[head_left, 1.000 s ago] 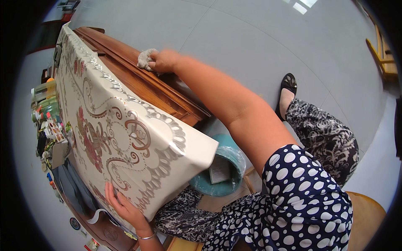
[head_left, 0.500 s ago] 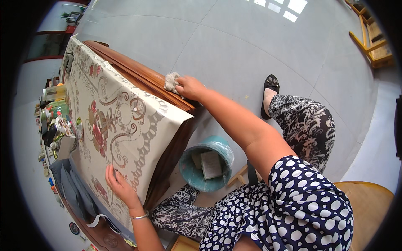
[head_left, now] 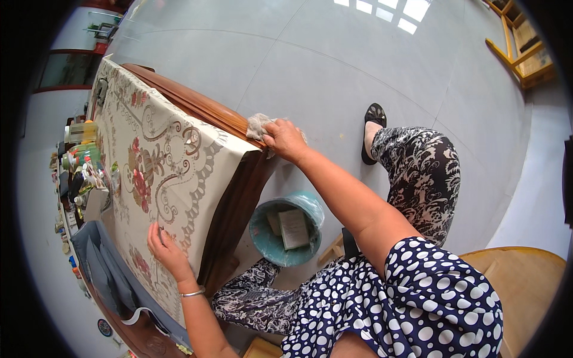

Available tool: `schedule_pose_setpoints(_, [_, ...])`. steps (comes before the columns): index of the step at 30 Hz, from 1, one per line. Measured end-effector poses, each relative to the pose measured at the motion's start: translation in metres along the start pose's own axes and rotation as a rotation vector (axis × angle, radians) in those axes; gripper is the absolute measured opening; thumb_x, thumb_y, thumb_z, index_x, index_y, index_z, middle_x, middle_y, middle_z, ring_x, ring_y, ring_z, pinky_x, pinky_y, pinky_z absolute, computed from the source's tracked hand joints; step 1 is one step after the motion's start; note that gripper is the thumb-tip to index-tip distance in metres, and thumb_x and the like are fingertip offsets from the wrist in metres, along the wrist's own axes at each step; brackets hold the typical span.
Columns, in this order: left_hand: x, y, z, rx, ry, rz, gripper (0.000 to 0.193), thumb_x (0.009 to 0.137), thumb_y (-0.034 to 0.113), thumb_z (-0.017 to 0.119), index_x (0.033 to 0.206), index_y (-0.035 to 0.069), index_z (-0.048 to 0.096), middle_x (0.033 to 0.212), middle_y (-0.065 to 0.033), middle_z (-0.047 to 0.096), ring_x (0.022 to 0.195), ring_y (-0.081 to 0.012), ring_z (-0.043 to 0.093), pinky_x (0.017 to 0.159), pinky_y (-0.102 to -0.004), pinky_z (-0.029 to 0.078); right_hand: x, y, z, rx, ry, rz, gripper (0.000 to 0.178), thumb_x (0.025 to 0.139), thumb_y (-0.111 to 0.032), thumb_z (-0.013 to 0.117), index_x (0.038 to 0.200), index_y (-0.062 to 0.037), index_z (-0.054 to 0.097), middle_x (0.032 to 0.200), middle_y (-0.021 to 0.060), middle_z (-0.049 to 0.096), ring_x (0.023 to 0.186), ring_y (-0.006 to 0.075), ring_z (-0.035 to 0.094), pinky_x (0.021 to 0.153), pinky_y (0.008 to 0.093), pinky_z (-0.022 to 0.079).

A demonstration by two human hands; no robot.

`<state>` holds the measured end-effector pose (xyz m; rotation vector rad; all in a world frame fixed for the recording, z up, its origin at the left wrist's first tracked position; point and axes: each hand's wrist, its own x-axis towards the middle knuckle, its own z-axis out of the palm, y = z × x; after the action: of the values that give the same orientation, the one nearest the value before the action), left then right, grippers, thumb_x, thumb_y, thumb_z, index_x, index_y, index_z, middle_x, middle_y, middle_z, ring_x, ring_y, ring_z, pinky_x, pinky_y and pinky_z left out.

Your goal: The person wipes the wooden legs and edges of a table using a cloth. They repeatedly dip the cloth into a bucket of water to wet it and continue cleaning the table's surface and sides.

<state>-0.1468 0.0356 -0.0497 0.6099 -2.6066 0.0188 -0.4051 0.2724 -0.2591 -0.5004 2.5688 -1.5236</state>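
A crumpled light-coloured cloth (head_left: 258, 125) is gripped in my right hand (head_left: 285, 141), pressed against the corner of the brown wooden table's edge (head_left: 209, 111). Over the tabletop lies a cream tablecloth (head_left: 173, 155) with red flowers and scrolls. My left hand (head_left: 167, 249), with a silver bangle at the wrist, rests on this tablecloth nearer to me. Its fingers are stretched out and hold nothing.
A teal bin (head_left: 286, 230) with a clear liner and a pale box inside stands below the table corner. Bottles and jars (head_left: 82, 155) crowd the far left. A yellow wooden chair (head_left: 525, 48) is at upper right, a round wooden stool (head_left: 519, 286) at lower right.
My right hand has moved slightly right and down with the cloth, to the table's corner. The tablecloth's corner sits further left and higher in the view. My left hand stays on the tablecloth.
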Motion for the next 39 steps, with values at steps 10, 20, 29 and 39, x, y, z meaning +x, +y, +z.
schedule_pose_setpoints(10, [0.001, 0.015, -0.006, -0.105, -0.076, -0.13, 0.031, 0.098, 0.008, 0.043, 0.126, -0.003, 0.051, 0.131, -0.0162, 0.049, 0.122, -0.0287, 0.047, 0.104, -0.0389, 0.036, 0.031, 0.089, 0.037, 0.303, -0.301, 0.362, 0.038, 0.09, -0.029, 0.057, 0.12, -0.0062, 0.06, 0.11, 0.0155, 0.066, 0.101, 0.0272, 0.061, 0.087, 0.0383, 0.046])
schedule_pose_setpoints(20, [0.004, 0.035, -0.016, -0.031, -0.149, -0.186, 0.035, 0.097, 0.005, 0.038, 0.129, -0.006, 0.047, 0.133, -0.0155, 0.049, 0.124, -0.0279, 0.045, 0.106, -0.0387, 0.034, 0.034, 0.173, 0.081, 0.236, -0.35, 0.576, 0.043, 0.089, -0.034, 0.06, 0.124, -0.0098, 0.059, 0.119, 0.0177, 0.062, 0.112, 0.0337, 0.058, 0.094, 0.0401, 0.045])
schedule_pose_setpoints(29, [0.004, 0.036, -0.016, -0.013, -0.165, -0.207, 0.034, 0.101, 0.01, 0.037, 0.13, -0.005, 0.047, 0.133, -0.0142, 0.048, 0.124, -0.0248, 0.044, 0.107, -0.0363, 0.032, 0.034, 0.193, 0.095, 0.129, -0.344, 0.601, 0.046, 0.09, -0.037, 0.057, 0.128, -0.0104, 0.056, 0.123, 0.0164, 0.06, 0.116, 0.0331, 0.055, 0.097, 0.041, 0.044])
schedule_pose_setpoints(39, [0.002, 0.032, -0.014, -0.032, -0.133, -0.154, 0.033, 0.099, 0.009, 0.04, 0.128, -0.005, 0.049, 0.13, -0.0142, 0.05, 0.12, -0.025, 0.047, 0.105, -0.0349, 0.034, 0.029, 0.124, 0.048, 0.085, -0.308, 0.491, 0.036, 0.085, -0.037, 0.059, 0.112, -0.013, 0.065, 0.106, 0.0156, 0.066, 0.102, 0.0364, 0.06, 0.088, 0.0437, 0.048])
